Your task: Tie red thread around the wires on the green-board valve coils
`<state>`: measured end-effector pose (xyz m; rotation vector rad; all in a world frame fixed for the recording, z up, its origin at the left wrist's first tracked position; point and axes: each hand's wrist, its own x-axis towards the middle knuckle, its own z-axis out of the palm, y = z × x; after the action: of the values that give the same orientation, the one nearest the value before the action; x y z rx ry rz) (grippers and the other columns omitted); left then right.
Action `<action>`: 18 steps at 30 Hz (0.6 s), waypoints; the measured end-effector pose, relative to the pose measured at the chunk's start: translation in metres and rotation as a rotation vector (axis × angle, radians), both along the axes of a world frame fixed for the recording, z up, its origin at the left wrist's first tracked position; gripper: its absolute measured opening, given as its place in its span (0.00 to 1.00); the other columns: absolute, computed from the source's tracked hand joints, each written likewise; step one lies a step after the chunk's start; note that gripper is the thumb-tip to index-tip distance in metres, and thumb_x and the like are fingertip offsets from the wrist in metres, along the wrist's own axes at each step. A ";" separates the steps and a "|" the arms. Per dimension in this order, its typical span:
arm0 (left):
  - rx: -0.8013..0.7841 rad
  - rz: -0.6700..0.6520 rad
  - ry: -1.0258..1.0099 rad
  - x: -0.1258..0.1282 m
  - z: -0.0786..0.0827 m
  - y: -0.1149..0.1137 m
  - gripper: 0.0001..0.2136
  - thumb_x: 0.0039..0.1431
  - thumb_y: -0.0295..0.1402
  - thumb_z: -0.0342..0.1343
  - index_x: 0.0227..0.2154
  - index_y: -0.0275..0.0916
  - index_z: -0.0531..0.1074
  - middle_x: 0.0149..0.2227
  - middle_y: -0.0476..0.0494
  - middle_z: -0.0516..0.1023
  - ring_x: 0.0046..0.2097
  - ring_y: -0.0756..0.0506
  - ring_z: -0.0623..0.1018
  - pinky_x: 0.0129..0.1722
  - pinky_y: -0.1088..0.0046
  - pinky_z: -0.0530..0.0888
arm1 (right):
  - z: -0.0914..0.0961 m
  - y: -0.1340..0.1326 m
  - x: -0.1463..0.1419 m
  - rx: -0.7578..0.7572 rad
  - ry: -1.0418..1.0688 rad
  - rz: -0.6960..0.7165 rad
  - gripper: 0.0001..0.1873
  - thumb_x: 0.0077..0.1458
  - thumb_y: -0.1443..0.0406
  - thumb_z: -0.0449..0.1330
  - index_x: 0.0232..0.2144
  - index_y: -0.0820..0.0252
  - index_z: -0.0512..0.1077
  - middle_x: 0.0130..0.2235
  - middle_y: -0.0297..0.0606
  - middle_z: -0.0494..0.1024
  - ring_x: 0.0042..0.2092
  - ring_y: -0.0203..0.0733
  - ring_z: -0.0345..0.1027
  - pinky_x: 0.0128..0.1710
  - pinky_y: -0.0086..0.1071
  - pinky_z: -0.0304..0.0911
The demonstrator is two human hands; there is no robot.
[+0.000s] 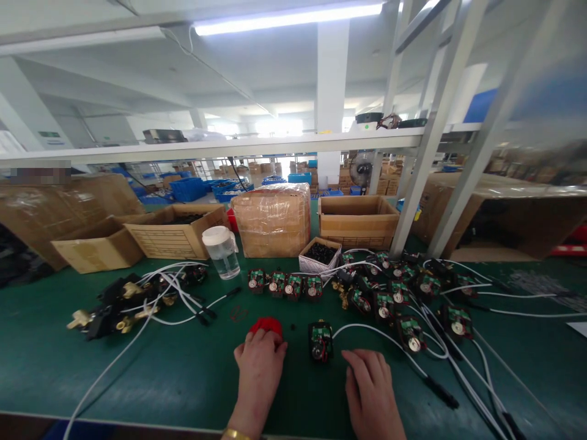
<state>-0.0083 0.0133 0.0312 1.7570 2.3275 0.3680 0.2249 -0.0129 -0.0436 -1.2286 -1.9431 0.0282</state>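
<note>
My left hand [260, 363] is closed over a red rounded piece [266, 325] on the green table; the fingers hide much of it, so its kind is unclear. To the right, my right hand [370, 388] rests low with fingers loosely stretched and holds nothing visible. Between the hands lies a black housing with a green circuit board [320, 341], its white cable [367, 326] running right to a black plug [441, 391]. A tiny black part [293, 327] sits beside the red piece. Four-sided housings with boards [293, 285] stand in a short row behind.
Many similar housings [411, 335] and white cables crowd the right. Black units with brass fittings [131, 290] lie left. Along the back stand a water jug [222, 252], a small box of black parts [320, 264] and cardboard boxes [274, 223]. A metal post [415, 159] rises at right.
</note>
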 end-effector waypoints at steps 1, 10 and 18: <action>0.014 0.008 0.008 0.002 -0.002 0.001 0.08 0.60 0.33 0.55 0.34 0.42 0.80 0.42 0.40 0.79 0.51 0.36 0.73 0.52 0.55 0.62 | 0.001 -0.001 -0.002 -0.005 0.019 -0.006 0.15 0.64 0.70 0.52 0.51 0.53 0.68 0.45 0.43 0.72 0.45 0.50 0.67 0.42 0.44 0.65; 0.015 0.057 -0.142 -0.005 -0.006 0.010 0.10 0.58 0.31 0.51 0.30 0.40 0.78 0.42 0.38 0.80 0.50 0.34 0.73 0.52 0.50 0.65 | 0.010 -0.006 -0.009 -0.047 0.087 -0.033 0.15 0.64 0.72 0.49 0.48 0.52 0.69 0.44 0.43 0.72 0.44 0.50 0.67 0.41 0.44 0.64; 0.086 0.084 -0.515 -0.054 0.027 -0.001 0.22 0.59 0.49 0.45 0.39 0.37 0.76 0.37 0.40 0.83 0.42 0.39 0.80 0.42 0.64 0.74 | 0.005 0.000 0.000 0.000 -0.016 0.020 0.16 0.62 0.72 0.52 0.50 0.52 0.69 0.43 0.41 0.74 0.43 0.49 0.69 0.39 0.41 0.66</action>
<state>-0.0626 0.0123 0.0586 1.3865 2.0351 0.8345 0.2251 -0.0127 -0.0388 -1.2131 -1.9692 0.0283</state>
